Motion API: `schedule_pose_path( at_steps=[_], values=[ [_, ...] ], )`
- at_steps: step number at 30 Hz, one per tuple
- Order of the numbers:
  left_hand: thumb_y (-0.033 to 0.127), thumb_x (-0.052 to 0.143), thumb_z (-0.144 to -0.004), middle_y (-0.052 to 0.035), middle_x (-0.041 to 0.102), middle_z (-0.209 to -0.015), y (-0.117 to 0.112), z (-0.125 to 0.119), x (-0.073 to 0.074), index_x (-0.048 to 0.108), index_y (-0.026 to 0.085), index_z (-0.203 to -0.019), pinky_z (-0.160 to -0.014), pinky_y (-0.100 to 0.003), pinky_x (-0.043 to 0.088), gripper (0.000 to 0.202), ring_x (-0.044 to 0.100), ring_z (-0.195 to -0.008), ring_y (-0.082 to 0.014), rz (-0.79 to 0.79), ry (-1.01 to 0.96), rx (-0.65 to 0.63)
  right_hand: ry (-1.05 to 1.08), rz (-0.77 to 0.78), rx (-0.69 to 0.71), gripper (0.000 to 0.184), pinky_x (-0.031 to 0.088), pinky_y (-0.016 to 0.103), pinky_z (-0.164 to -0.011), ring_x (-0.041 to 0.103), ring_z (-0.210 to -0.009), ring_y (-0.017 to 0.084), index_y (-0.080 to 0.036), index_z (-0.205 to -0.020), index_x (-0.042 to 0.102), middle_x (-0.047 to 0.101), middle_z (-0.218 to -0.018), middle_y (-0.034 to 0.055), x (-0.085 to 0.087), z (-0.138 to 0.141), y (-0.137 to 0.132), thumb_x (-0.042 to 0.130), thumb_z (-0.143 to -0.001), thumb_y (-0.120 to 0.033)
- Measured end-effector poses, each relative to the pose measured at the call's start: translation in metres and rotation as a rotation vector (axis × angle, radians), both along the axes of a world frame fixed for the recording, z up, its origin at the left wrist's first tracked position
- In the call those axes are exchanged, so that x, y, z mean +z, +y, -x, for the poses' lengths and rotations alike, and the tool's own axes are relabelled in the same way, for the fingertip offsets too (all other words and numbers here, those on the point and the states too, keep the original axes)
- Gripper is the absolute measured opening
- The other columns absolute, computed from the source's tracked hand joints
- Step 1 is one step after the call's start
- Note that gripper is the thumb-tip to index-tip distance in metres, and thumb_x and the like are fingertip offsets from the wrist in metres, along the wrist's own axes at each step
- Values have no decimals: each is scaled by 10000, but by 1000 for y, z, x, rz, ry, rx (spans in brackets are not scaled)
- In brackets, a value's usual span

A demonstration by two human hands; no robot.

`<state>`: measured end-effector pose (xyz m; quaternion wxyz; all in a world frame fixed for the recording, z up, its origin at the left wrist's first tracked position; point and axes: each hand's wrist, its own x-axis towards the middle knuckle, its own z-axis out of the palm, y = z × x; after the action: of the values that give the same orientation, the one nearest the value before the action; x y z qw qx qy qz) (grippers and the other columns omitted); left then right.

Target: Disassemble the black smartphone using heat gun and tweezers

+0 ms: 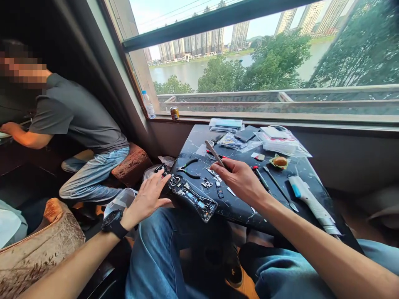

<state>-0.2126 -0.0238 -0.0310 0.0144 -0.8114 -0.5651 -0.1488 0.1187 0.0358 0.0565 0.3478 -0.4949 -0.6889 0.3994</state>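
My left hand (152,190), with a dark watch on the wrist, has its fingers stretched out over the left end of an opened black electronic device (188,193). Its circuit boards are exposed, and it sits at the table's near left edge. Whether my fingertips press on it I cannot tell. My right hand (238,176) is closed around a slim metal tool, seemingly tweezers (214,153), raised over the table with one end pointing up and left. Small loose electronic parts (207,183) lie between my hands. Green-handled cutting pliers (188,169) rest just behind the device.
On the black marbled table (195,143) are a red-and-black screwdriver (262,177), a long metal tool (280,189), a pale heat-gun-like tool (313,203), a wrapped bun (279,162) and plastic bags (277,143). Another person (84,112) sits at left. A can (174,113) stands by the window.
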Motion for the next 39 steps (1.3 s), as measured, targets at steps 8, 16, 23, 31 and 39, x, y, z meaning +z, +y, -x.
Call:
schedule_pose_path(
  at_steps=[8, 16, 23, 31, 39],
  values=[
    [311, 649, -1003, -145, 450, -1614, -45, -26, -12, 371, 305, -1599, -1190, -533, 456, 657, 479, -1470, -331, -51, -24, 24, 8, 28, 25, 421, 255, 305, -558, 338, -581, 136, -187, -928, 718, 412, -640, -46, 2, -18, -4, 559, -900, -577],
    [344, 605, -1036, -134, 558, -1425, -64, -23, -11, 448, 244, -1531, -1092, -504, 545, 528, 590, -1311, -301, -28, -22, 94, -17, 44, 55, 465, 287, 292, -553, 365, -587, 137, -185, -949, 717, 450, -642, -43, 7, -26, -8, 557, -898, -619],
    [335, 580, -1045, -112, 644, -1282, -86, -20, -13, 643, 211, -1327, -972, -412, 613, 314, 683, -1158, -255, 105, -10, 66, -153, 93, 107, 422, 311, 286, -531, 442, -533, 129, -201, -779, 662, 509, -582, -41, 1, -29, -5, 565, -935, -580],
    [173, 674, -945, -96, 698, -1276, -91, -23, -23, 725, 254, -1196, -1033, -549, 574, 268, 651, -1211, -320, 246, -33, -70, -417, 113, 32, 395, 521, 290, -636, 613, -664, 138, -164, -943, 689, 662, -812, -8, -15, -42, 3, 605, -1037, -539],
    [110, 687, -862, -63, 674, -1369, -99, -22, -32, 695, 309, -1232, -1210, -757, 321, 420, 573, -1361, -338, 401, 12, -125, -723, 125, -40, 550, 375, 296, -571, 557, -592, 172, -221, -755, 680, 601, -619, -9, -23, -65, 8, 464, -1033, -645]
  ],
)
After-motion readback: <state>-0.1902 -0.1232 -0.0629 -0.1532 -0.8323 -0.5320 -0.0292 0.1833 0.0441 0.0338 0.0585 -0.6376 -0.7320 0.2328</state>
